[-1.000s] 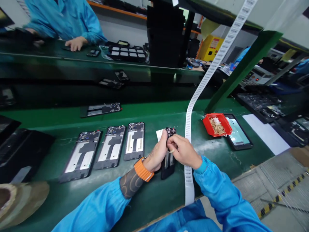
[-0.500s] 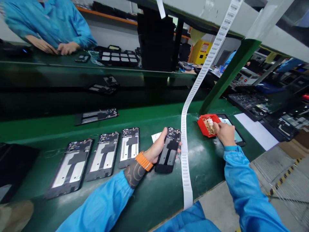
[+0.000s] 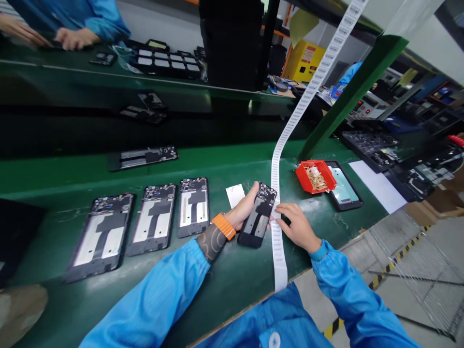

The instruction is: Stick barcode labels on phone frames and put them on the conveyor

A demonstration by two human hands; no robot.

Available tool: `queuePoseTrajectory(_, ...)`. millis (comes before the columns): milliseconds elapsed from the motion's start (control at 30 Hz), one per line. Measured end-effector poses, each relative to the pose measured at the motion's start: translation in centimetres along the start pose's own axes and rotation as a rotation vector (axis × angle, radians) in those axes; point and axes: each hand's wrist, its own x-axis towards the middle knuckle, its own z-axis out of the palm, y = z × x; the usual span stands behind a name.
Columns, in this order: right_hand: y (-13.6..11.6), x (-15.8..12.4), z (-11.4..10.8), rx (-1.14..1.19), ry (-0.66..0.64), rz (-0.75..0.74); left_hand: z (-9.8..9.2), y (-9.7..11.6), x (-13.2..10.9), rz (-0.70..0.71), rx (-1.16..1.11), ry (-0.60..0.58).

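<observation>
My left hand [image 3: 247, 209] is wrapped round an opened smartphone [image 3: 256, 221], its bare inner side turned up and its top end tilted right. Beside it on the right, my right hand [image 3: 295, 224] reaches to the long white strip of barcode labels [image 3: 277, 241]. Its thumb and forefinger are apart at the strip's edge, and I see nothing between them; whether they touch the strip is unclear. Left of my hands lie three opened smartphones in a row: the nearest [image 3: 194, 208], the middle one [image 3: 154, 217] and the far left one [image 3: 101, 234].
A red bin [image 3: 303, 180] holds small pale strips. Next to it lies a dark tray or device with a light screen [image 3: 344, 186]. Another opened phone [image 3: 145, 157] lies farther back. A green post [image 3: 351, 99] rises at the right. Across the bench sits a person in blue [image 3: 105, 21].
My right hand has left the red bin and come left to the label strip beside the held phone. The phone stays in my left hand. The whole view has tipped downward a little.
</observation>
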Motion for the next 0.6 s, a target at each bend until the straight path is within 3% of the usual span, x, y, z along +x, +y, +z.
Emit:
queuePoseTrajectory(200,1.0,-0.3,-0.3,-0.077,-0.127,-0.049,-0.4,-0.4,-0.5,0.056,0.009,-0.007)
queuePoseTrajectory(600,2.3,1.3,0.8,0.017,-0.023,-0.041,0.0,-0.5,-0.4,0.062,0.018,0.026)
